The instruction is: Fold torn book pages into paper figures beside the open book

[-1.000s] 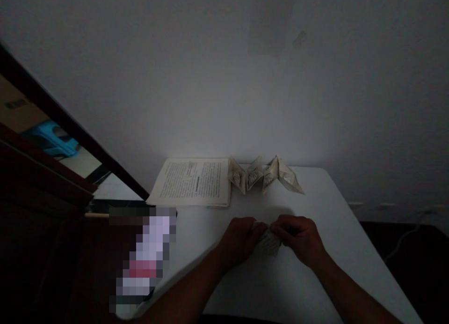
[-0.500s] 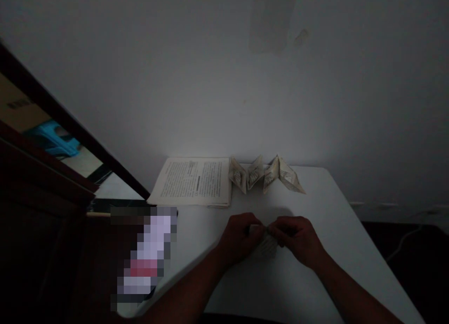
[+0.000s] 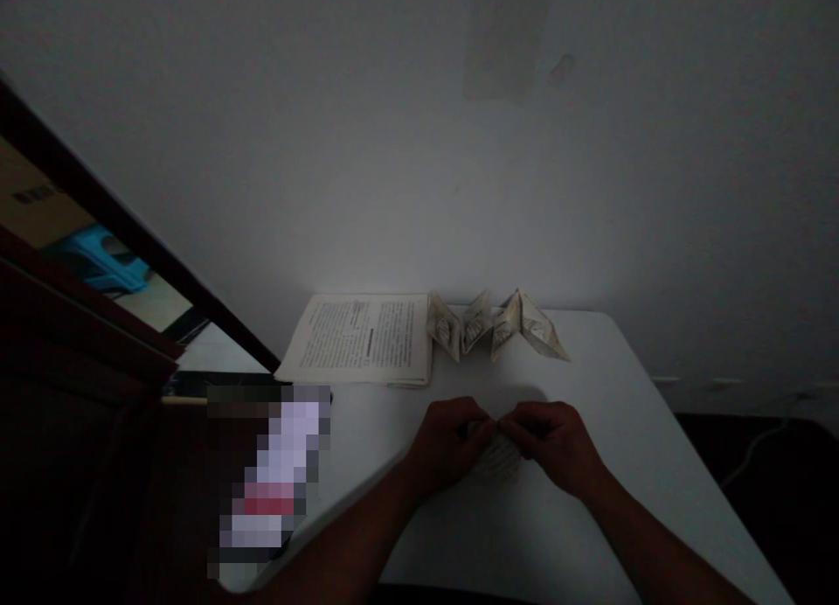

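Both hands meet over the white table (image 3: 564, 535), pinching one piece of printed paper (image 3: 500, 462) at its top edge. My left hand (image 3: 449, 443) is closed on the paper from the left, thumb and fingertips together. From the other side my right hand (image 3: 554, 439) pinches it close to the left fingertips. The paper's lower part shows below the fingers; its upper part and exact folds are hidden. Beyond the hands, several folded paper boats (image 3: 508, 330) made from printed pages stand in a row near the wall.
Left of the boats lies a stack of printed pages (image 3: 360, 338). A blurred, pixelated object (image 3: 281, 465) rests along the table's left edge. The wall (image 3: 419, 150) rises behind the table. A dark-framed opening at far left shows a blue plastic item (image 3: 108, 260).
My fingertips have drawn slightly closer together at the paper's top, and a little more of its printed face shows below them. The boats and page stack have stayed put.
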`<action>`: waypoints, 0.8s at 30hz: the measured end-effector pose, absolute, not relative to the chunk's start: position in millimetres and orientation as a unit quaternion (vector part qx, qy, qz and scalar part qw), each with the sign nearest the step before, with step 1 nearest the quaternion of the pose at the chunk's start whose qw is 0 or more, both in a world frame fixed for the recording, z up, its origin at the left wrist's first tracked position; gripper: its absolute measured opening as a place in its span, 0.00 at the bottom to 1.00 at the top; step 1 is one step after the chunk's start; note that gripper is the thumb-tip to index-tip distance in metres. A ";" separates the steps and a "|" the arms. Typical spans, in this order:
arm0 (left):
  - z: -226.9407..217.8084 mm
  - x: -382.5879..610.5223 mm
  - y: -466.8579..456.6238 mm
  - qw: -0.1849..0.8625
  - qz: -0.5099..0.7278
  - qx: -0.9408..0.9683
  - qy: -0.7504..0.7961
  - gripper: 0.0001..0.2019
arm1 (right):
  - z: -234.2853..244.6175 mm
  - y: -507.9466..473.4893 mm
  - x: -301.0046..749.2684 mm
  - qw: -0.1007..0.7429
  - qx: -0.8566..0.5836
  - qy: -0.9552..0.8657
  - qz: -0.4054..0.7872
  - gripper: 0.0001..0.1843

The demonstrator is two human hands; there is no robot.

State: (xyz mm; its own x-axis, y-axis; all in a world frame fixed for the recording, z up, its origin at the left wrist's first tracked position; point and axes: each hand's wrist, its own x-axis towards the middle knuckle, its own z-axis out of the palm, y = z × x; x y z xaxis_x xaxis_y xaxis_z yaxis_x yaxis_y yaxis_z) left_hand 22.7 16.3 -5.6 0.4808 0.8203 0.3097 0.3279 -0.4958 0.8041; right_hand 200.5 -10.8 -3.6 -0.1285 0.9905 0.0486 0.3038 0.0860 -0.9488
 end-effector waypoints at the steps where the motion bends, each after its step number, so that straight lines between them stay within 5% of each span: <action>1: -5.2 22.0 16.4 0.352 0.355 0.783 0.369 0.12 | -3.3 -10.9 200.4 0.404 -0.522 -0.614 0.432 0.16; 16: -6.3 20.7 19.0 0.429 0.339 0.711 0.443 0.24 | -4.7 -12.0 203.1 0.428 -0.535 -0.572 0.451 0.17; 24: -6.1 18.0 16.5 0.475 0.319 0.707 0.416 0.20 | -5.4 -10.8 204.8 0.451 -0.539 -0.546 0.455 0.15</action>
